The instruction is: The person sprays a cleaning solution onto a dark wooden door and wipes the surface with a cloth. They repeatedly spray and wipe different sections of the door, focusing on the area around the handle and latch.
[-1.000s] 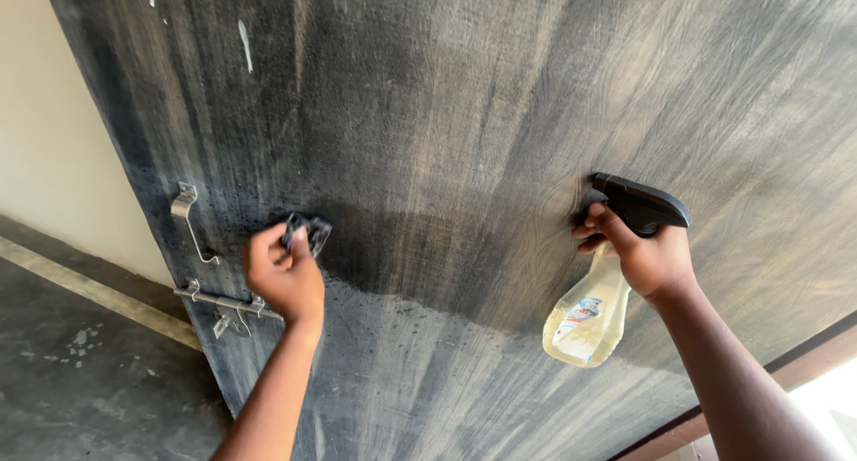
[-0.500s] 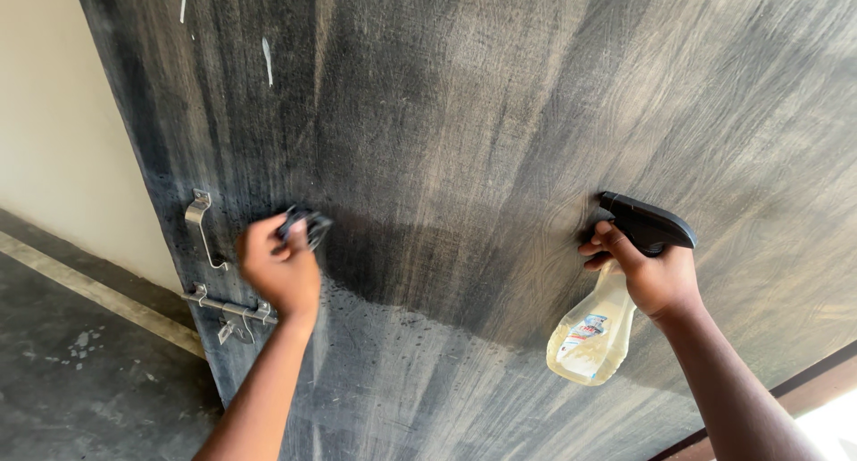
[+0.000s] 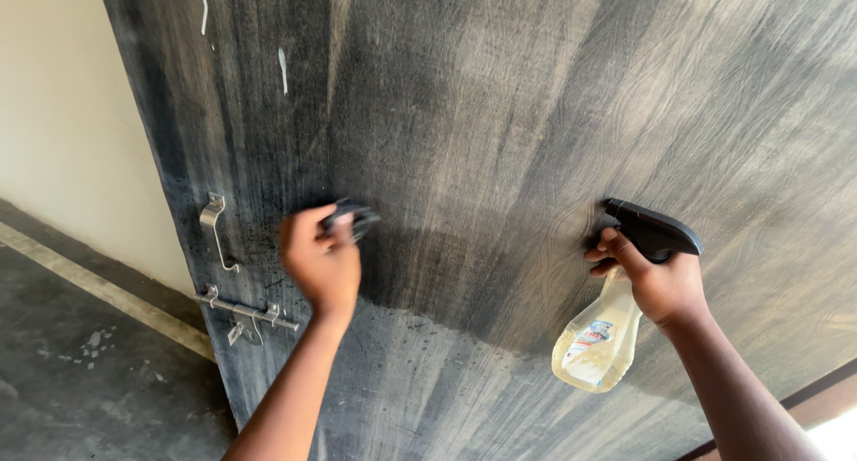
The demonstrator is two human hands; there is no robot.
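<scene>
A dark grey wooden door (image 3: pixel 500 95) fills most of the view, with a darker damp patch across its middle. My left hand (image 3: pixel 321 260) presses a small dark cloth (image 3: pixel 353 218) flat against the door at mid-height. My right hand (image 3: pixel 656 278) grips a clear spray bottle (image 3: pixel 596 340) of pale yellow liquid by its neck, a finger on the trigger. The bottle's black nozzle head (image 3: pixel 650 227) points left, close to the door surface.
A metal pull handle (image 3: pixel 216 231) and a sliding bolt latch (image 3: pixel 245 312) sit near the door's left edge. A cream wall (image 3: pixel 62 113) stands to the left, above a dark concrete floor (image 3: pixel 80 372) with a pale strip. Bright light shows at the lower right corner.
My left hand has slid the cloth to the right across the door, away from the handle. My right hand with the bottle has barely moved. The view has shifted slightly left.
</scene>
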